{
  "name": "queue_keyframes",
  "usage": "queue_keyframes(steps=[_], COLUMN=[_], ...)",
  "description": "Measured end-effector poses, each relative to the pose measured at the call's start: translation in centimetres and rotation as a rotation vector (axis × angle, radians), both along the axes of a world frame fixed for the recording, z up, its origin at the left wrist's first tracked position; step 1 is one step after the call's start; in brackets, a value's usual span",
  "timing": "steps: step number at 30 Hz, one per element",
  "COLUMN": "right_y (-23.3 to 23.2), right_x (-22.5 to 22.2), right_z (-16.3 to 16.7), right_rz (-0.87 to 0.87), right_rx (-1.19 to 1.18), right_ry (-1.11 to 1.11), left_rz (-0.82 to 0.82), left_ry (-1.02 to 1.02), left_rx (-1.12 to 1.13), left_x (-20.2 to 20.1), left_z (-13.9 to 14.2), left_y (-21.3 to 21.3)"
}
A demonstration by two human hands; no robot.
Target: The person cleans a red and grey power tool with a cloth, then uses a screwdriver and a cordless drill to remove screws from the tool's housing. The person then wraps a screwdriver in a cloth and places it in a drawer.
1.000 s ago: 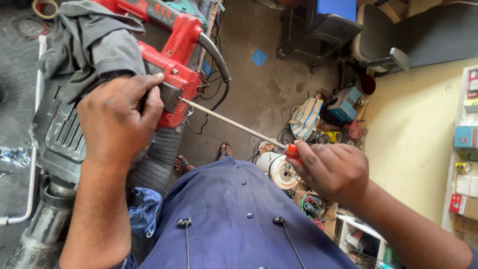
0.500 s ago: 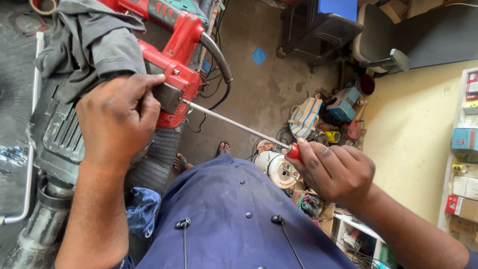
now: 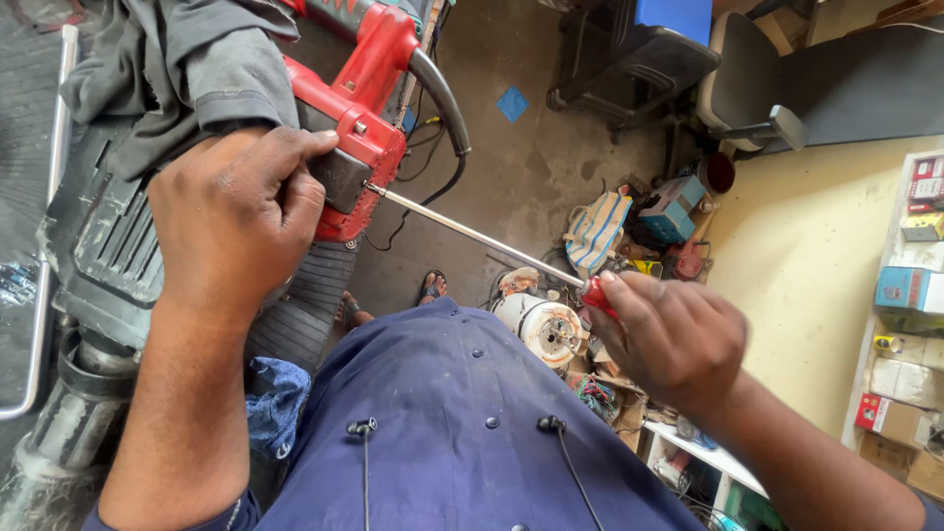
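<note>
— Floor [image 3: 531, 167] of bare, stained concrete fills the upper middle; a pale yellow wall [image 3: 806, 285] stands at right, with boxes on shelves [image 3: 910, 295] at the right edge.

— Materials?

— A red plastic, black ribbed tool [image 3: 354, 128] at upper left, grey cloth [image 3: 177, 59] draped over it. The left hand [image 3: 231, 226] is closed on its housing. The right hand [image 3: 669, 334], lower right, grips a screwdriver [image 3: 472, 233]; its thin steel shaft meets the tool.

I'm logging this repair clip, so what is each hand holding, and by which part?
The right hand grips a long screwdriver by its red handle. The left hand clasps the red power tool at its handle end, where the screwdriver tip meets it.
</note>
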State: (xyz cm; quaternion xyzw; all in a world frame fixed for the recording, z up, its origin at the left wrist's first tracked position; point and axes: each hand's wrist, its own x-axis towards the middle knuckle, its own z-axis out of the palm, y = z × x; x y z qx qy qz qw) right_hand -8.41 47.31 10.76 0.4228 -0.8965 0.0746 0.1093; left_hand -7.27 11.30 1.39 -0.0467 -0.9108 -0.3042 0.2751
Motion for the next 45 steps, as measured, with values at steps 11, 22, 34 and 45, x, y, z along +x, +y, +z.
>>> queue_keyframes(steps=[11,22,34,45], right_y=[0.9,0.5,1.3,0.8], right_x=[-0.1,0.0,0.0,-0.5], right_z=[-2.6,-0.4,-2.9,-1.6], right_rz=[-0.534,0.133,-0.634,0.119], right_rx=[-0.32,0.086,-0.528,0.011], right_ry=[-0.988,0.276,-1.306,0.092], left_rz=[-0.007,-0.006,-0.004,-0.006], left_ry=[0.025,0.001,0.009,0.034], left_rx=[-0.021,-0.017,-0.042,-0.06], left_x=[-0.4,-0.6,-0.4,-0.7], left_z=[0.2,1.0,0.1,0.6], left_y=[0.8,0.8,1.0,0.7])
